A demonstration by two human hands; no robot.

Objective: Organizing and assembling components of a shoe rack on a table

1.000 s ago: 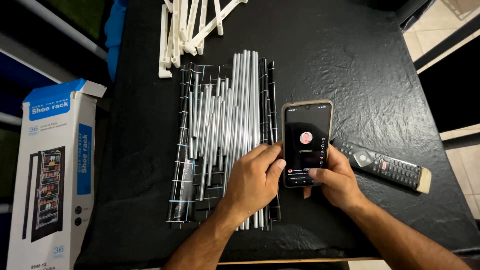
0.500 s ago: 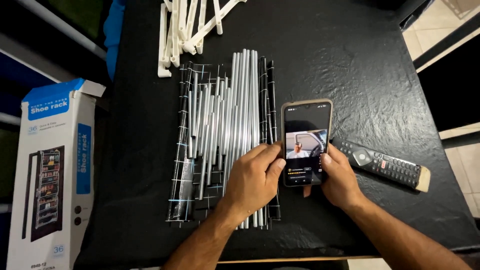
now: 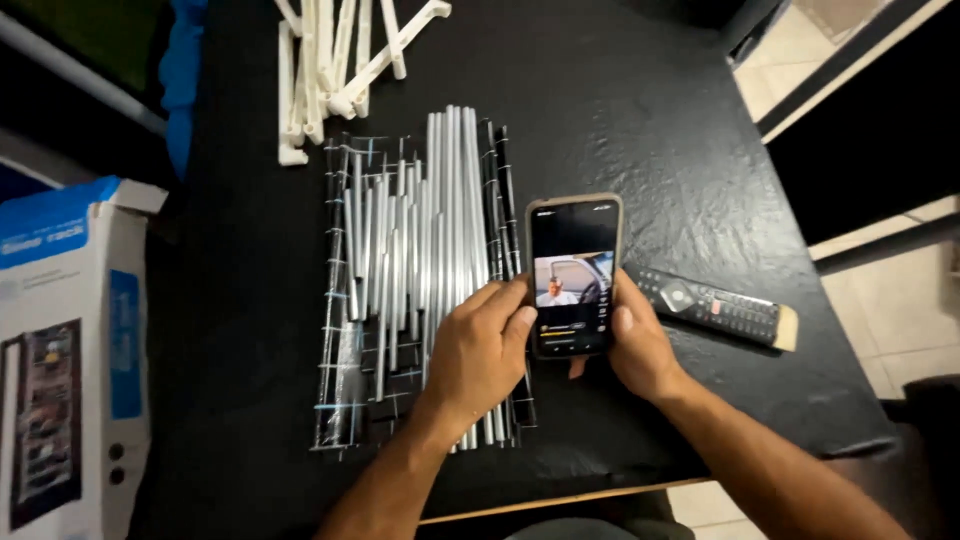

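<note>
Glass-fronted phone (image 3: 572, 275), rigid, slick and breakable, is clasped by its long edges in both hands, left hand (image 3: 480, 355) and right hand (image 3: 640, 350), above silver tubes (image 3: 440, 230) on the black worktop (image 3: 650, 110).

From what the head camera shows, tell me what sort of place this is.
Probably a room at home: a TV remote lies on a black table above a tiled floor, with flat-pack rack tubes and their box beside both hands' phone.
</note>
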